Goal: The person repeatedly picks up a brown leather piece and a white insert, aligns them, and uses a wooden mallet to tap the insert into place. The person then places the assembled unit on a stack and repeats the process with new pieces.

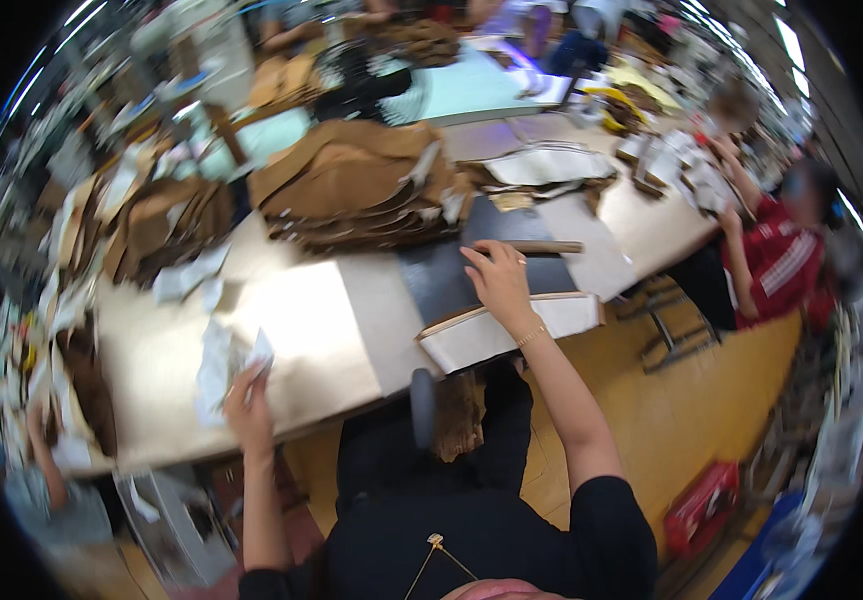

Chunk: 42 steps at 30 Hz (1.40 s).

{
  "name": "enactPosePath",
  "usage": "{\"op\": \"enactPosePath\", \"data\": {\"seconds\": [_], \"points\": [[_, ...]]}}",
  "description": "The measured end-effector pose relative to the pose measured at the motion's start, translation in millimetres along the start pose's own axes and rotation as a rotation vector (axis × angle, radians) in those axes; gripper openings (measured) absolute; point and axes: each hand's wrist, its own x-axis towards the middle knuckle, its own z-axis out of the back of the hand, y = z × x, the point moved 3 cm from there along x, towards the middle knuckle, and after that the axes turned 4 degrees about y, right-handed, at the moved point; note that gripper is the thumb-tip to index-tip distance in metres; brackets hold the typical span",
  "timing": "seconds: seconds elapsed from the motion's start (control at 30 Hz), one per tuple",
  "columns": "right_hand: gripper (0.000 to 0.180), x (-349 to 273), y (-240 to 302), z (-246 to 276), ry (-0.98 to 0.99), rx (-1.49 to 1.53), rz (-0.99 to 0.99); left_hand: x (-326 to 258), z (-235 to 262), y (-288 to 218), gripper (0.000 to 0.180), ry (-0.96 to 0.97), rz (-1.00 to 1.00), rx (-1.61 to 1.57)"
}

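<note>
Cut stack: a flat bundle of pale sheets (511,335) with a brown top edge lies at the near edge of the worktable (151,350), partly overhanging it, in front of the seated person.
Right hand: the right hand (499,282) lies palm down, fingers spread flat, on the dark panel (441,285) just behind that bundle, fingertips near a brown strip (541,246); it grips nothing.
Left hand: the left hand (247,405) is closed loosely on a small white paper slip (260,352) at the table's near edge, beside a loose heap of white scraps (213,365).
Progress: judging by the layout, sorting looks mid-way; one bundle sits squared up, while a large pile of brown cut pieces (361,185) behind waits untouched.
Look of the pieces: thin, limp, layered, edges roughly aligned.
Surroundings: a second brown pile (166,225) sits to the left, more pale pieces (551,165) to the right; a co-worker in a red top (781,265) works at the table's far right end.
</note>
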Motion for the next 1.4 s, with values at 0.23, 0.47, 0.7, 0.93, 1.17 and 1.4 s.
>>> {"op": "enactPosePath", "data": {"seconds": [0.23, 0.47, 0.7, 0.93, 1.17, 1.4], "points": [[0.027, -41, 75, -15, 0.102, 0.185, 0.085, 35, -65, 4, 0.038, 0.145, -0.388, 0.321], [0.027, -77, 146, 0, 0.246, 0.477, 0.143, 40, -52, -2, 0.048, 0.307, -0.349, 0.347], [0.017, -101, 168, -15, 0.265, 0.428, 0.208, 48, 169, 92, 0.036, -0.441, -0.427, 0.868], [0.017, -105, 171, -27, 0.293, 0.279, 0.238, -19, 285, 275, 0.04, -0.389, 0.739, 1.009], [0.019, -105, 175, -27, 0.321, 0.207, 0.224, -7, 239, 282, 0.042, -0.292, 0.733, 0.795], [0.018, -104, 176, -28, 0.317, 0.185, 0.216, -1, 231, 289, 0.043, -0.291, 0.725, 0.68]]}}
